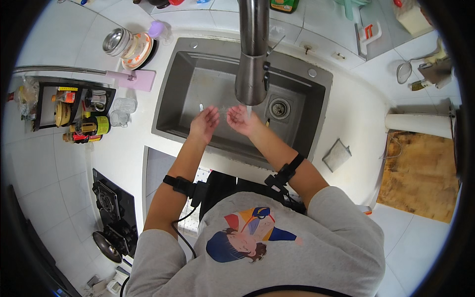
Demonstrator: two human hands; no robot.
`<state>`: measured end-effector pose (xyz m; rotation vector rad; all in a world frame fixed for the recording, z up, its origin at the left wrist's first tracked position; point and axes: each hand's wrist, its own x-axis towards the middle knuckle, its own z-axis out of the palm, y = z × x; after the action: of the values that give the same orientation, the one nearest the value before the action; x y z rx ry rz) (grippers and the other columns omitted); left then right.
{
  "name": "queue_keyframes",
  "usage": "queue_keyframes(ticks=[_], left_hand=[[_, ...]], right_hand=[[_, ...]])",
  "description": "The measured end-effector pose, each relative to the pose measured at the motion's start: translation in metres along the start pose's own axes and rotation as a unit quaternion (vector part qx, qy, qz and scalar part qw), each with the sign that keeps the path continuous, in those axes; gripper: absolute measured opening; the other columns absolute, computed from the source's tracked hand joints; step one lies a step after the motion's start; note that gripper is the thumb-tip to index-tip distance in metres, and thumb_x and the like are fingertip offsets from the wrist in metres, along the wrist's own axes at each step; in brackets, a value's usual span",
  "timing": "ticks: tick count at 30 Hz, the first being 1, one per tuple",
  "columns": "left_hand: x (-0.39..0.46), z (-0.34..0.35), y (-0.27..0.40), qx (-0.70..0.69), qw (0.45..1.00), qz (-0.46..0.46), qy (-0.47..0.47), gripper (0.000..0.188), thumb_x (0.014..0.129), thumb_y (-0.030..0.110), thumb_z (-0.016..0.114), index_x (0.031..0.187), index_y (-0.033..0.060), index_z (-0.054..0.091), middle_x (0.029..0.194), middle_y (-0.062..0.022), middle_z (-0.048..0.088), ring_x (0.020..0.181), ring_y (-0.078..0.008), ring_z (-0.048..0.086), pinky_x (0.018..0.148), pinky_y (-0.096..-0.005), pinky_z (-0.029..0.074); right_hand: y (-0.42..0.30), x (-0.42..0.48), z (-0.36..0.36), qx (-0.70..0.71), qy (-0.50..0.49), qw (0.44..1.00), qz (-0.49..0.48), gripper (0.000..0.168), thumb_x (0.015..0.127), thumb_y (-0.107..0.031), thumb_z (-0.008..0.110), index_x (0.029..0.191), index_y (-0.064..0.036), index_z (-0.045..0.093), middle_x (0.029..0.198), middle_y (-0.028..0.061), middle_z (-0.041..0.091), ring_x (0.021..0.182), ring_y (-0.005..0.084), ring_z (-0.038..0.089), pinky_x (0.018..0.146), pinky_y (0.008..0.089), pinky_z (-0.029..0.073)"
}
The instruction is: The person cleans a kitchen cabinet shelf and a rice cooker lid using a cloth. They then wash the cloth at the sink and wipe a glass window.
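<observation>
Over the grey sink point(207, 89), both of my hands are held palm up, a small gap between them. Water point(249, 111) runs from the dark metal faucet point(252, 78) onto my right hand point(240, 119), which is loosely cupped with no object seen in it. My left hand point(205, 124) has its fingers slightly curled, and no object shows in its palm. A small white item point(201, 107) appears just beyond the left hand; what it is cannot be made out. Beside my right wrist, a small yellowish item point(267, 122) lies in the sink, partly hidden.
The drain point(279, 108) is at the sink's right. A grey cloth or sponge point(337, 155) rests on the right counter, near a wooden board point(417, 176). Left are stacked bowls and plates point(128, 46), a pink squeegee point(137, 80), glass cups point(124, 111), a bottle rack point(74, 102) and a gas stove point(113, 211).
</observation>
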<state>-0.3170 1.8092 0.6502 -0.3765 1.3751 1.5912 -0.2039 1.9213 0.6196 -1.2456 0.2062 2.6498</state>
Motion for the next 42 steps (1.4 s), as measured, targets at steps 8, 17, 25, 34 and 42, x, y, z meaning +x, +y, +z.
queue_keyframes(ticks=[8,17,25,34,42], left_hand=[[-0.003,0.056,-0.054,-0.077,0.974,-0.149,-0.15,0.026,0.09,0.014,0.045,0.112,0.0032,0.052,0.108,-0.0107,0.056,0.102,-0.0244,0.053,0.092,-0.0396,0.042],[-0.019,0.081,-0.026,0.13,0.915,-0.148,-0.352,0.043,0.088,0.019,0.056,0.128,0.0057,0.046,0.128,-0.0069,0.05,0.121,-0.0191,0.044,0.102,-0.0342,0.034],[-0.048,-0.031,0.011,0.351,0.92,0.037,-0.172,0.056,0.082,0.037,0.063,0.126,0.0045,0.049,0.113,-0.0086,0.061,0.105,-0.0174,0.054,0.084,-0.0338,0.042],[-0.197,-0.375,-0.089,0.55,0.767,0.286,0.167,0.025,0.075,0.032,0.067,0.094,0.0162,0.068,0.133,-0.0211,0.043,0.12,-0.0388,0.042,0.098,-0.0514,0.033],[-0.464,-0.599,-0.359,0.287,0.778,0.152,0.537,0.014,0.071,0.022,0.068,0.075,0.0083,0.067,0.086,-0.0131,0.065,0.082,-0.0322,0.061,0.072,-0.039,0.048]], right_hand=[[-0.033,-0.023,-0.019,-0.468,0.02,0.871,-0.147,0.021,0.091,-0.027,0.044,0.089,-0.009,0.054,0.067,0.003,0.049,0.057,0.014,0.047,0.045,0.0295,0.036],[-0.261,0.055,0.04,-0.607,0.071,0.76,-0.221,0.057,0.084,-0.019,0.059,0.131,0.001,0.035,0.128,0.0195,0.043,0.117,0.0344,0.044,0.09,0.0464,0.042],[-0.244,0.014,0.009,-0.601,-0.04,0.751,-0.272,0.059,0.087,-0.022,0.053,0.138,-0.001,0.03,0.139,0.0172,0.036,0.124,0.0277,0.039,0.099,0.0328,0.034],[-0.099,-0.048,-0.099,-0.82,0.087,0.458,-0.334,0.054,0.079,-0.013,0.052,0.127,0.009,0.042,0.123,0.0245,0.051,0.115,0.0296,0.05,0.094,0.0344,0.038],[0.201,-0.073,-0.035,-0.923,-0.117,0.215,-0.298,0.048,0.082,-0.017,0.057,0.126,0.0,0.047,0.132,0.0267,0.042,0.127,0.0363,0.036,0.106,0.0402,0.026]])
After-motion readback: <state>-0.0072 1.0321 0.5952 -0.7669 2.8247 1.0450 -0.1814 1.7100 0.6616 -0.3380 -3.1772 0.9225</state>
